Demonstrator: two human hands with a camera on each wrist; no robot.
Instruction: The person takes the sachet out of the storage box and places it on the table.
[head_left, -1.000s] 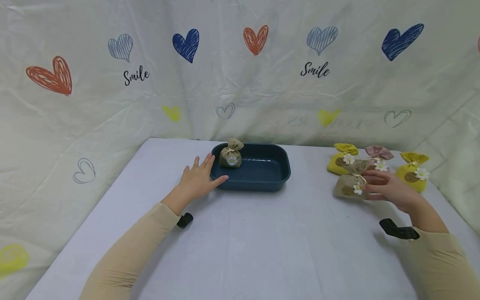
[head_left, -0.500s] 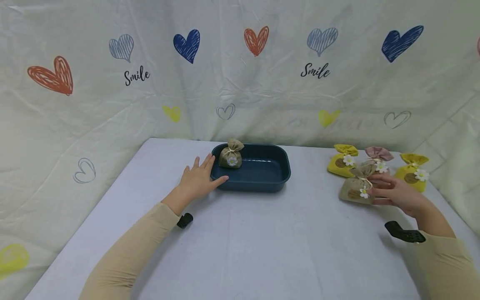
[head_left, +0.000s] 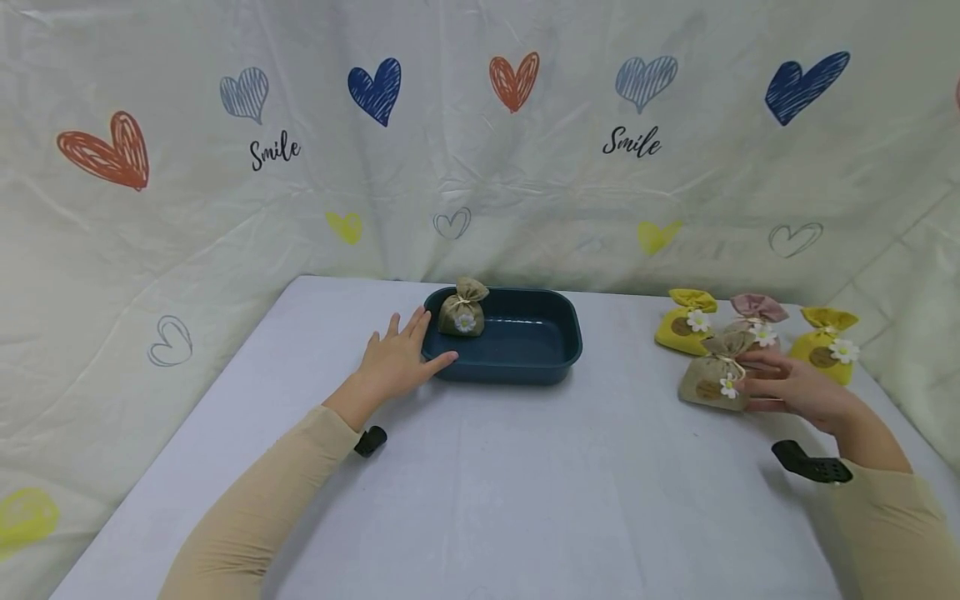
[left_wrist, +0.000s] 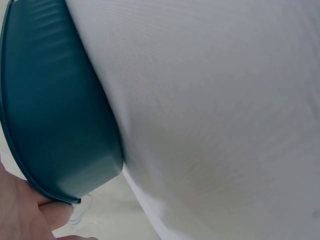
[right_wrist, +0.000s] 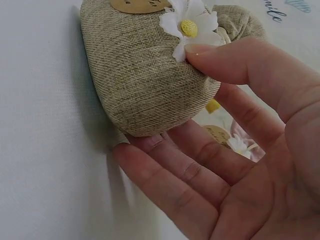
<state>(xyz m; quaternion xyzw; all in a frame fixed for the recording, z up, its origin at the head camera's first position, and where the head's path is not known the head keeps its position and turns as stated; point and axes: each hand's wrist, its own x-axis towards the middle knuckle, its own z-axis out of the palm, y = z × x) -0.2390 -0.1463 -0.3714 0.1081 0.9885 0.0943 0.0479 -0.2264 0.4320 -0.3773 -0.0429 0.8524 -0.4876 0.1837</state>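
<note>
My left hand [head_left: 393, 360] rests with spread fingers against the left end of a dark teal rectangular dish [head_left: 525, 371]. In the left wrist view, its fingers touch the rim of the dish [left_wrist: 55, 100]. Inside the dish, at the left, sits a beige cloth sachet [head_left: 459, 319] with a white daisy. At the right, my right hand [head_left: 806, 387] pinches another beige sachet [head_left: 701, 379] from its right side. The right wrist view shows the thumb over the daisy of this sachet [right_wrist: 145, 75] and the fingers behind it. Its base is at the tabletop.
Behind the right hand stand a yellow sachet [head_left: 675, 333], a partly hidden pink sachet [head_left: 757, 307] and another yellow sachet [head_left: 810, 350]. A white cloth covers the table [head_left: 525, 500]. A backdrop [head_left: 555, 183] printed with hearts hangs behind it.
Since the first frame, my right hand and the beige sachet have shifted slightly right and nearer to me. Over the last half second they have hardly moved. The left hand and dish stay put.
</note>
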